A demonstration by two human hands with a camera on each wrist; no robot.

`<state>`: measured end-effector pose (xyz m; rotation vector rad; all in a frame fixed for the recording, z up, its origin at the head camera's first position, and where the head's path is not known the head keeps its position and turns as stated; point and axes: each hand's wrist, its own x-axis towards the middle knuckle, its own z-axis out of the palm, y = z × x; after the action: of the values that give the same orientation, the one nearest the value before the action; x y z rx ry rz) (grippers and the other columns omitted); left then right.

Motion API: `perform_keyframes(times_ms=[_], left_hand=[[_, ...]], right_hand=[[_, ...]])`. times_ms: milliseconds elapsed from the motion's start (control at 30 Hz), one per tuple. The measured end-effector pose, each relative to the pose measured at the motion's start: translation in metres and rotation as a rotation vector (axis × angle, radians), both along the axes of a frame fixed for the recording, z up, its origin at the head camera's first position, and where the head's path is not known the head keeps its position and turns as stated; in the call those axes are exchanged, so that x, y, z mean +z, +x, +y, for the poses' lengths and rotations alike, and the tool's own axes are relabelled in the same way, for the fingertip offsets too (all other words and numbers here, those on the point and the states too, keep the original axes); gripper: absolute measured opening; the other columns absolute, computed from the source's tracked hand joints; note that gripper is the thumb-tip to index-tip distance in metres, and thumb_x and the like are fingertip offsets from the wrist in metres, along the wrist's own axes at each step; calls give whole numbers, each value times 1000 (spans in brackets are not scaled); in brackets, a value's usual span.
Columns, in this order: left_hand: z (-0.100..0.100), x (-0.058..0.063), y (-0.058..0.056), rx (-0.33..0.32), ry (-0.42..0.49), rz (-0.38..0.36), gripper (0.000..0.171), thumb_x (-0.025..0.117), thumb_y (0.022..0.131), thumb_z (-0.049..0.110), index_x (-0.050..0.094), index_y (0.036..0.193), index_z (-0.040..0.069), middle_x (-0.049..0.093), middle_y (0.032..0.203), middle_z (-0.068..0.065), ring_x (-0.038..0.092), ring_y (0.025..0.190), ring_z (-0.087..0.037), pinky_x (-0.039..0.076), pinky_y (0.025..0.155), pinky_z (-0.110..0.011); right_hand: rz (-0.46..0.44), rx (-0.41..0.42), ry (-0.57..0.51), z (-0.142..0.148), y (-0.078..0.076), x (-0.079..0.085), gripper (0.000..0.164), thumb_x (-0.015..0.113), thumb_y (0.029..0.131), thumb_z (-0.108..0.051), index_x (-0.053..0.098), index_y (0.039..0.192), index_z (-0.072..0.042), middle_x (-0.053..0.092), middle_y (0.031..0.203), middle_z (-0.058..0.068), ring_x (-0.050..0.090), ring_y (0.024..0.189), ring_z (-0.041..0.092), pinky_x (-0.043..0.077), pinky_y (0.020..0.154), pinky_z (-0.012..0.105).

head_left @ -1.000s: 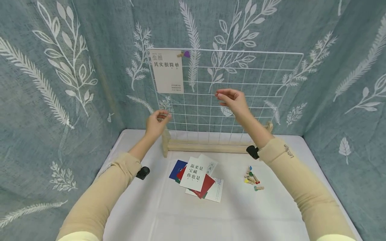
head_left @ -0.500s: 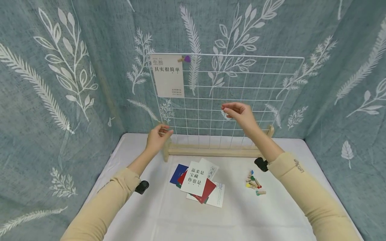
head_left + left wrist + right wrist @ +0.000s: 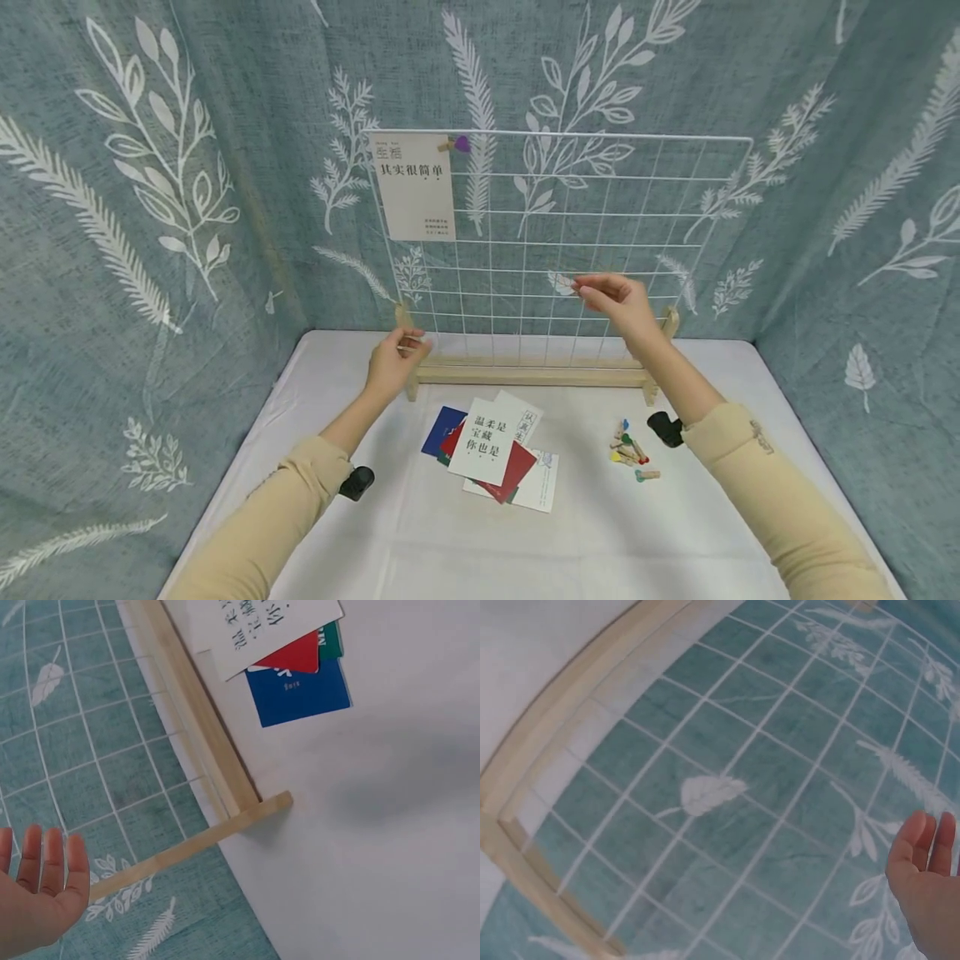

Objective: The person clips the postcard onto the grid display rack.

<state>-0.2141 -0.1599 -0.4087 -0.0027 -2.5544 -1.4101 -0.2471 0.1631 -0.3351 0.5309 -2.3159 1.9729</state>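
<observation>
A white wire grid (image 3: 585, 211) stands upright in a wooden base (image 3: 532, 375). At its top left hangs a white card (image 3: 416, 196) with dark lettering, held by a clothespin with a purple heart (image 3: 461, 144). My left hand (image 3: 395, 364) hovers by the grid's lower left end, its fingers loosely bent around nothing. In front of the grid's lower right part is my right hand (image 3: 618, 307), fingers loosely bent, nothing visible in them. Both wrist views show the left hand (image 3: 45, 892) and the right hand (image 3: 930, 885) with relaxed fingers.
Overlapping cards lie on the white table, a white lettered card (image 3: 486, 442) on top and a blue card (image 3: 444, 431) at the left. Small wooden clothespins (image 3: 628, 446) with coloured tips lie to the right. A patterned curtain (image 3: 247, 167) surrounds the table.
Both hands have come down from the grid's middle height toward its lower part. The right hand has also moved to the right. The hung card, card pile and clothespins stay put.
</observation>
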Motion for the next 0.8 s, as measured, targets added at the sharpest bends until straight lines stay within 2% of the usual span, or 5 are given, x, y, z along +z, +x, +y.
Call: perform_keyframes(times_ms=[233, 467, 800], left_hand=[[5, -13, -1, -11, 3, -5, 30, 63, 90, 15, 57, 113, -4, 62, 103, -25, 60, 93, -37, 50, 85, -45], [12, -27, -2, -21, -6, -19, 31, 63, 90, 16, 58, 114, -2, 62, 103, -23, 60, 93, -34, 51, 81, -43], [10, -46, 0, 4, -6, -53, 37, 66, 89, 19, 55, 119, 0, 61, 108, -23, 60, 96, -35, 49, 86, -46]], right_hand=[[-36, -27, -8, 14, 3, -18, 34, 56, 95, -13, 54, 119, 11, 65, 92, -24, 61, 91, -6, 51, 78, 14], [-52, -48, -11, 24, 4, -35, 37, 56, 95, -16, 53, 120, 11, 65, 93, -23, 62, 92, -5, 52, 80, 14], [-97, -65, -31, 37, 6, -58, 35, 55, 96, -17, 54, 120, 8, 65, 93, -23, 61, 91, -6, 52, 80, 15]])
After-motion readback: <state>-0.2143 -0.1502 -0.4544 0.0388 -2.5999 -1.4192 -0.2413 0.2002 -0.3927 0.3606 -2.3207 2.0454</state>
